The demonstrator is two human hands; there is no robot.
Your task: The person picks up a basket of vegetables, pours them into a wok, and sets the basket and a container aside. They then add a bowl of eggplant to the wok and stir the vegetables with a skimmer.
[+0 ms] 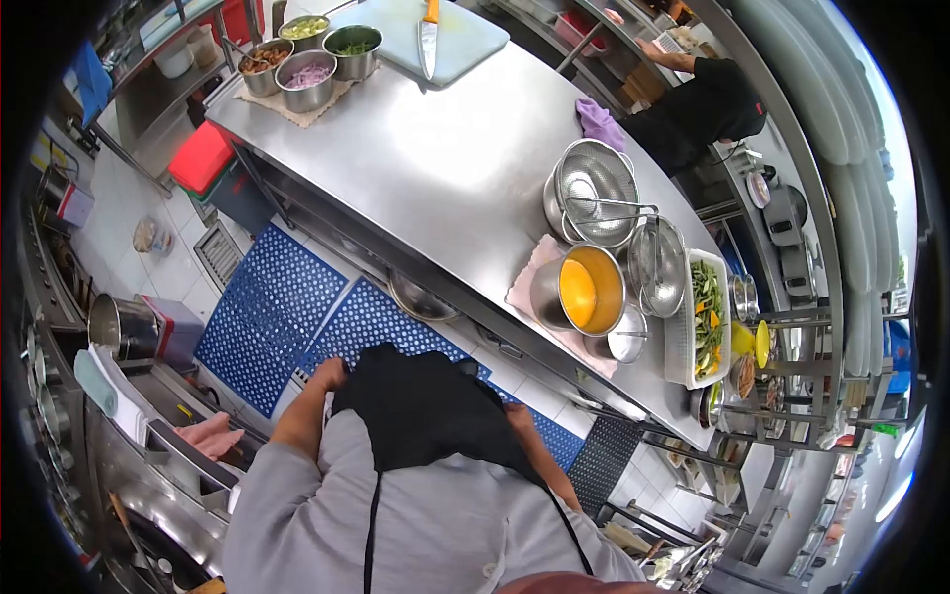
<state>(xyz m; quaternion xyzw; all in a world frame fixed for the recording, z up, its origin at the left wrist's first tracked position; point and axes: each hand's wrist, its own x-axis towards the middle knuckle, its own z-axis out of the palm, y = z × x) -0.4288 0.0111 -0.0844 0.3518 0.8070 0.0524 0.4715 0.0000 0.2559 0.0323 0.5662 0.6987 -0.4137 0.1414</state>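
My left hand (330,375) is at the left edge of the black apron (426,411) I wear, its fingers curled in against the cloth. On the apron's other side is my right hand (517,416), close to the cloth, with its fingers mostly hidden. The apron's upper edge looks bunched. Both hands are low, away from the steel table (426,168). Nearest on the table, a steel pot (550,293) of orange-yellow liquid sits on a pink cloth (534,272). Beside it are a small saucepan (626,342), steel strainers (597,178) and a white basket (677,342) of cut green vegetables.
A knife (427,48) lies on a cutting board (460,40) near several steel containers (306,82) of chopped food. A person in black (693,114) works beyond the table. Blue perforated mats (272,307) cover the floor. Behind me on the left is a cooking station (148,465).
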